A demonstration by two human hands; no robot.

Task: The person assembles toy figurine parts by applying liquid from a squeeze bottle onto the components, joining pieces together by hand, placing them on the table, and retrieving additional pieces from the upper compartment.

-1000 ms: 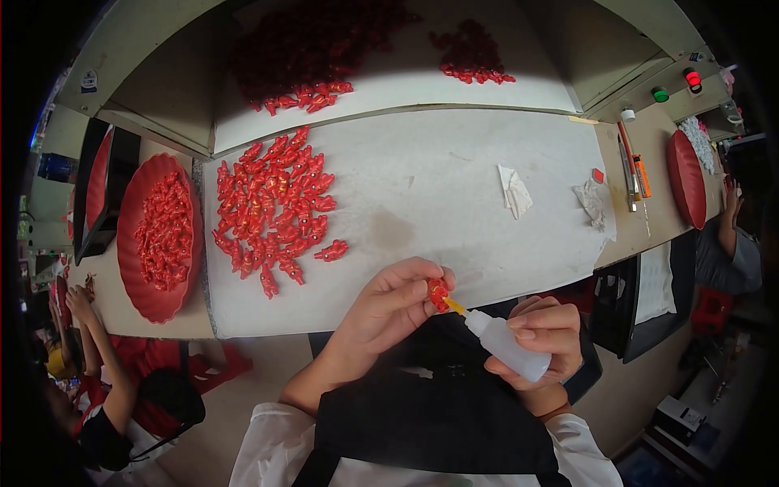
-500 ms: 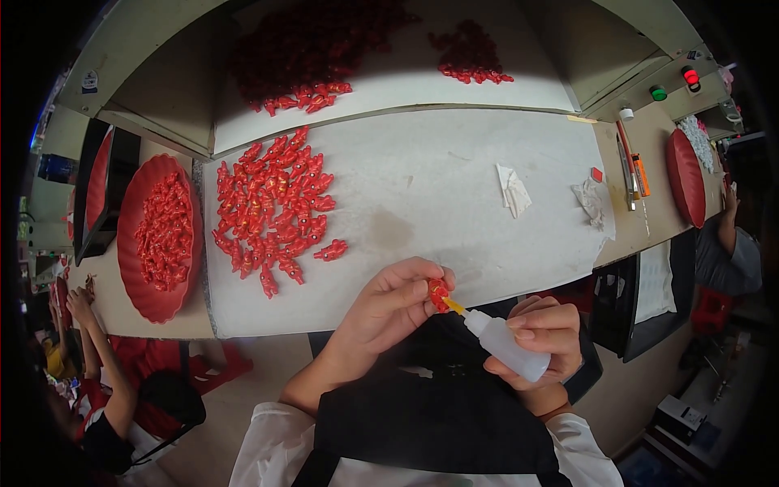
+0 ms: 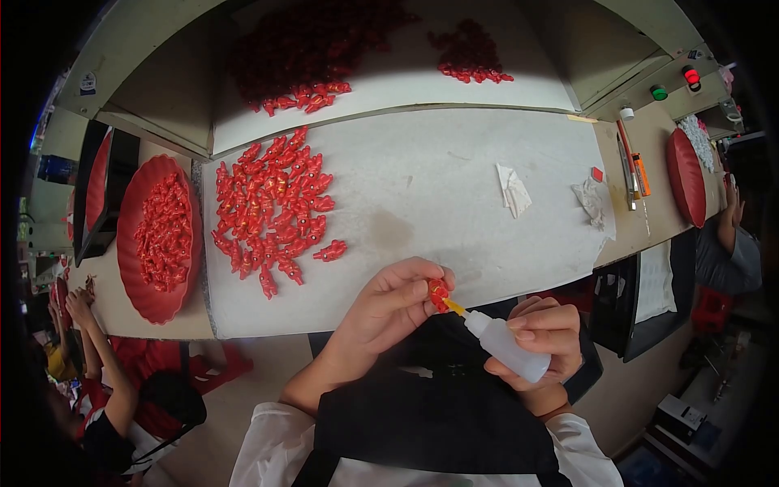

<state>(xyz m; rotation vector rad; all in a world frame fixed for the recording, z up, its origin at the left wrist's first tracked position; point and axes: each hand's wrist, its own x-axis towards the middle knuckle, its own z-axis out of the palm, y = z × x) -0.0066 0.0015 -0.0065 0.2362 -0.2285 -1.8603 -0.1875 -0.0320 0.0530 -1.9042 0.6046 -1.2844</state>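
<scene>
Between its thumb and fingers, my left hand (image 3: 399, 302) pinches a small red figurine (image 3: 439, 295) with gold-yellow marks. My right hand (image 3: 545, 341) is closed around a translucent white squeeze bottle (image 3: 513, 347), tilted with its nozzle up and to the left. The bottle's yellow tip (image 3: 455, 307) meets the figurine's lower right side; whether it presses on it I cannot tell. Farther left, many similar red figurines (image 3: 274, 203) lie spread on the white paper (image 3: 438, 187) covering the table.
A scalloped red tray (image 3: 195, 276) of small red pieces stands at the left. Crumpled tissues (image 3: 513, 191), brushes (image 3: 626, 166) and an orange tool (image 3: 641, 174) lie right. Behind is a booth shelf (image 3: 389, 104) with more red pieces. Other people work at both sides.
My hands, the figurine and the bottle look the same as before. Only a person's hand at the far right has shifted slightly.
</scene>
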